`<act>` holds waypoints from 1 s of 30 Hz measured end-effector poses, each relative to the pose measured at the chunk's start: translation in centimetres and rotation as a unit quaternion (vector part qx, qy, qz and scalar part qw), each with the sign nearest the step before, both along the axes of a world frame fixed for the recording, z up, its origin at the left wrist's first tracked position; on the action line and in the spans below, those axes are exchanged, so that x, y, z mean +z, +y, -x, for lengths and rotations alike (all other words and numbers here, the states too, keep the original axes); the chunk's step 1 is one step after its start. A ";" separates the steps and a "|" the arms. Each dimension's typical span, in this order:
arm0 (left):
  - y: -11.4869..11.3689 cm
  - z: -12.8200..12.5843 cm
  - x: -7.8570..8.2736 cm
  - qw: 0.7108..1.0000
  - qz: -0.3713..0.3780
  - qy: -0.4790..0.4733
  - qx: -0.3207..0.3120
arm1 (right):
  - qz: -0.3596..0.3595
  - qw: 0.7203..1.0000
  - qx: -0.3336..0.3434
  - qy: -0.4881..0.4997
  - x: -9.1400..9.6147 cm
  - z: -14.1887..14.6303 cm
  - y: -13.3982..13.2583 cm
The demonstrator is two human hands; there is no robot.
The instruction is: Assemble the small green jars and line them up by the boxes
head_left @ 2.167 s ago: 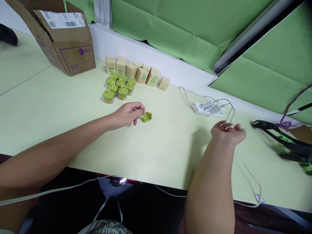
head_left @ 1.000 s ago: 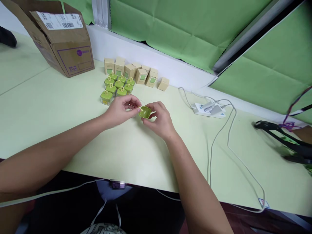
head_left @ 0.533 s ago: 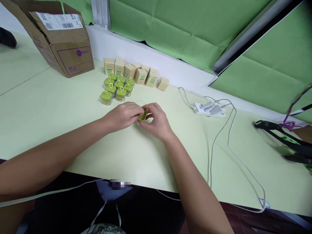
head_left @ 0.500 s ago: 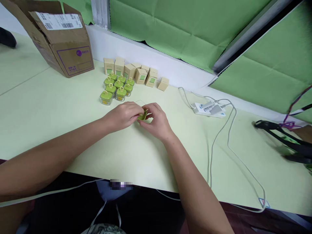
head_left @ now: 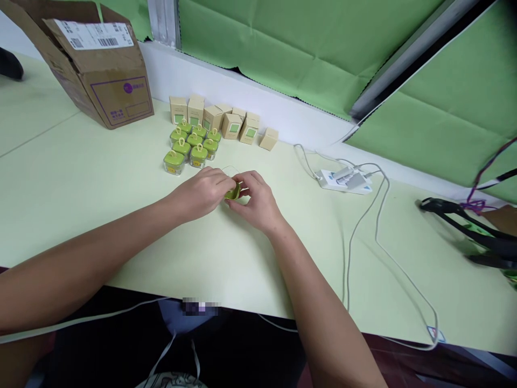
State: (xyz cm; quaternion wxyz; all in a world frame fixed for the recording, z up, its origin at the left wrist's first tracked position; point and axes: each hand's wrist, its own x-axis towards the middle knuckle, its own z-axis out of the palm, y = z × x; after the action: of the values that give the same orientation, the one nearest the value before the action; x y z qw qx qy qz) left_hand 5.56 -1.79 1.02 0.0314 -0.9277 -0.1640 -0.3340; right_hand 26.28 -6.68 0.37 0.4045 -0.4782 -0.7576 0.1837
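My right hand (head_left: 257, 200) holds green lid (head_left: 233, 193); left hand (head_left: 204, 189) against it, fingertips hidden, grip can't tell. Nine glass jars (head_left: 174, 160) lidded; this lid on none.

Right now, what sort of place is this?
Probably a workroom, though I can't be certain. There's a long pale table with lots of matching green-lidded jars grouped together, small tan boxes along the wall, and a big open cardboard carton with a barcode label.
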 end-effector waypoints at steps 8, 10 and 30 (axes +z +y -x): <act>-0.2 0.0 0.1 1.000 0.012 0.012 -0.006 | 0.000 1.000 0.010 -0.007 -0.1 0.0 0.1; -0.2 0.0 0.1 1.000 0.007 0.014 -0.007 | 0.004 1.000 0.007 -0.010 -0.1 0.0 0.1; -0.2 -0.2 -0.5 1.000 0.023 0.015 0.008 | -0.007 1.000 0.007 -0.021 -0.3 -0.1 0.1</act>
State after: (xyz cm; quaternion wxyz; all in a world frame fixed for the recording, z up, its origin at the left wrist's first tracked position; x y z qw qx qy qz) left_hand 5.76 -1.97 0.55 0.0150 -0.9316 -0.1785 -0.3162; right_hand 26.39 -6.57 0.09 0.3905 -0.4739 -0.7706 0.1706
